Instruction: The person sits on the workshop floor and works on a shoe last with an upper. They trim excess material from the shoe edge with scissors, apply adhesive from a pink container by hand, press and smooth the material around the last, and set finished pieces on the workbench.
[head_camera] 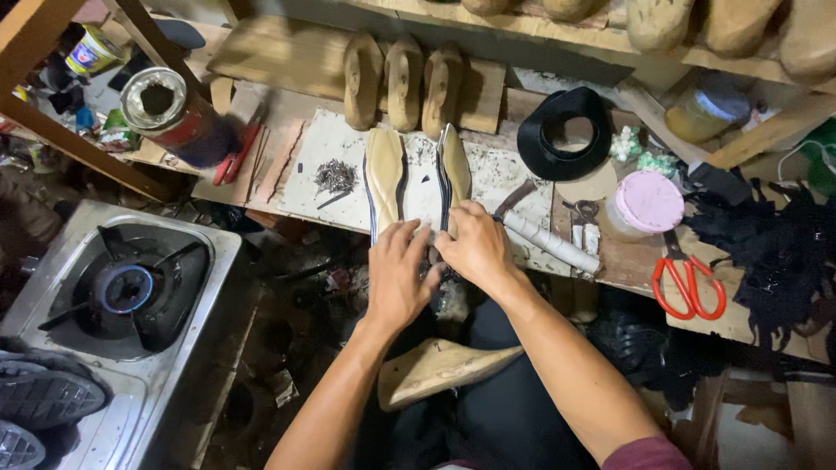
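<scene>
On the person's lap lies a wooden shoe form, tipped on its side, close to the camera. Just above it, the left hand and the right hand meet at the near edge of the work surface. Both press down on the near ends of two tan shoe soles that lie side by side on a white board. The left fingers are spread flat. The right fingers curl under, so I cannot tell what they pinch.

A heap of small nails sits left of the soles. A hand sliding that way could get pricked. The red scissors hang close to the surface edge on the right, and a bump could knock them off. The lap form may slip down if the legs move.

A gas stove stands at the left. Farther back, an open round tin with a dark red side lies tilted. A small yellow and white tub sits in the far left corner. A tub with a pink lid and a jar with a pale blue lid stand at the right. Three wooden shoe forms rest on the shelf behind.
</scene>
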A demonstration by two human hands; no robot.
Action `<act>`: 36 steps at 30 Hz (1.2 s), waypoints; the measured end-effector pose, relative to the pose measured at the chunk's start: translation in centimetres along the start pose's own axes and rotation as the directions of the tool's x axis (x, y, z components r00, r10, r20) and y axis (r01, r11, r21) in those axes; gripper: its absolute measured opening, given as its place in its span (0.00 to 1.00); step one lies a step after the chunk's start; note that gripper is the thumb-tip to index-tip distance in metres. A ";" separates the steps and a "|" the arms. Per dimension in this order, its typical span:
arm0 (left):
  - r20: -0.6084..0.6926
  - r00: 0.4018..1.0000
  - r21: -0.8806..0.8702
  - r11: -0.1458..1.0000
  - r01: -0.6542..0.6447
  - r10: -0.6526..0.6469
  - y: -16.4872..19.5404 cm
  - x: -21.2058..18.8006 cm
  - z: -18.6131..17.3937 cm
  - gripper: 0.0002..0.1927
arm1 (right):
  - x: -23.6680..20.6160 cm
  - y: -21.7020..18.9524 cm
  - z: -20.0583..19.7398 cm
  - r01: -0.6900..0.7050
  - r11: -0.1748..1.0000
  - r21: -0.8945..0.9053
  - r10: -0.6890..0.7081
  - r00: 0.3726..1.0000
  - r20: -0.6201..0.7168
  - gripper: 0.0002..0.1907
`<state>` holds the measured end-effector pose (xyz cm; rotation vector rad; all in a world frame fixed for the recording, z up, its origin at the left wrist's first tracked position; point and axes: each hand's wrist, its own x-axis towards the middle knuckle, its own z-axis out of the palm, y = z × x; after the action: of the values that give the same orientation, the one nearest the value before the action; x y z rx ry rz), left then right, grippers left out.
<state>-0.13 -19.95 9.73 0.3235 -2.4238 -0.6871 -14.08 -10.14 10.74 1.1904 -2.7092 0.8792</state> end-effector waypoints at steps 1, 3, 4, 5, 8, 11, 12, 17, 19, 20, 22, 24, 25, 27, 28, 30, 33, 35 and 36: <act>0.011 1.000 0.009 1.000 -0.022 0.022 0.1 -0.2 0.4 0.33 | 0.0 0.0 0.0 0.000 1.000 0.007 0.000 1.000 -0.005 0.24; 0.017 0.999 0.033 0.998 -0.048 0.047 -0.1 -0.4 0.9 0.31 | 0.0 0.2 0.1 0.004 1.000 0.020 -0.004 1.000 -0.016 0.25; 0.012 0.999 0.048 0.997 -0.052 0.051 -0.2 -0.3 1.1 0.30 | 0.0 0.2 0.1 0.002 1.000 0.029 -0.001 1.000 -0.026 0.25; 0.007 0.998 0.064 0.996 -0.056 0.056 -0.3 -0.2 1.3 0.29 | 0.1 0.3 0.1 -0.001 0.999 0.040 0.003 0.999 -0.036 0.25; 0.021 0.999 0.059 0.997 -0.052 0.051 -0.4 0.0 1.6 0.31 | 0.0 0.4 0.0 -0.020 0.998 0.054 0.022 0.999 -0.032 0.24; -0.011 0.996 0.082 0.993 -0.089 0.090 -0.3 0.3 1.6 0.29 | -0.2 0.6 -0.2 -0.036 0.997 0.074 0.039 0.999 -0.036 0.24; -0.006 0.997 0.095 0.992 -0.082 0.083 -0.3 0.4 1.6 0.28 | -0.3 0.6 -0.3 -0.040 0.996 0.082 0.044 0.998 -0.044 0.24; 0.041 0.996 0.035 0.997 -0.076 0.074 0.0 0.5 1.7 0.30 | -0.2 1.2 -0.8 -0.093 0.989 0.114 0.095 0.995 -0.008 0.25; 0.044 0.997 0.019 0.998 -0.061 0.060 0.0 0.5 1.8 0.29 | -0.2 1.4 -0.8 -0.109 0.988 0.110 0.109 0.994 0.003 0.25; 0.045 0.998 0.011 0.999 -0.053 0.053 0.1 0.5 1.8 0.29 | -0.2 1.5 -0.8 -0.113 0.988 0.101 0.113 0.994 0.005 0.25; 0.039 0.997 -0.009 0.998 -0.064 0.064 0.1 0.6 1.9 0.30 | -0.2 1.6 -0.8 -0.108 0.990 0.091 0.109 0.994 -0.001 0.25; 0.047 0.997 -0.014 0.998 -0.061 0.062 0.0 0.7 1.9 0.30 | -0.3 1.5 -0.7 -0.095 0.991 0.091 0.096 0.995 -0.007 0.25; 0.058 0.997 -0.010 0.998 -0.057 0.057 0.0 0.8 1.9 0.30 | -0.3 1.4 -0.7 -0.126 0.987 0.101 0.124 0.992 0.017 0.25; 0.077 0.996 0.021 0.998 -0.053 0.051 -0.1 1.0 1.8 0.30 | -0.4 1.3 -0.8 -0.187 0.975 0.118 0.181 0.981 0.066 0.26; 0.085 0.995 0.049 0.997 -0.054 0.049 -0.2 1.2 1.8 0.30 | -0.4 1.3 -0.9 -0.186 0.976 0.116 0.180 0.982 0.062 0.26; 0.127 0.991 0.131 0.990 -0.054 0.037 -0.5 1.5 1.6 0.29 | -0.3 1.3 -1.2 -0.184 0.976 0.112 0.179 0.982 0.055 0.26; 0.198 0.980 0.235 0.970 -0.052 0.005 -0.9 1.9 1.1 0.30 | 0.0 1.4 -1.6 -0.304 0.886 0.350 0.254 0.950 0.183 0.28; 0.211 0.978 0.229 0.973 -0.040 -0.009 -1.2 1.8 0.6 0.32 | -0.1 1.5 -1.8 -0.427 0.820 0.382 0.359 0.903 0.236 0.29; 0.212 0.977 0.234 0.972 -0.032 -0.019 -1.2 1.8 0.5 0.34 | -0.1 1.6 -1.8 -0.483 0.781 0.397 0.407 0.874 0.263 0.29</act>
<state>-1.73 -21.47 9.58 0.3520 -2.7173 -0.4488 -15.44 -8.33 11.46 0.6675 -3.0893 1.6161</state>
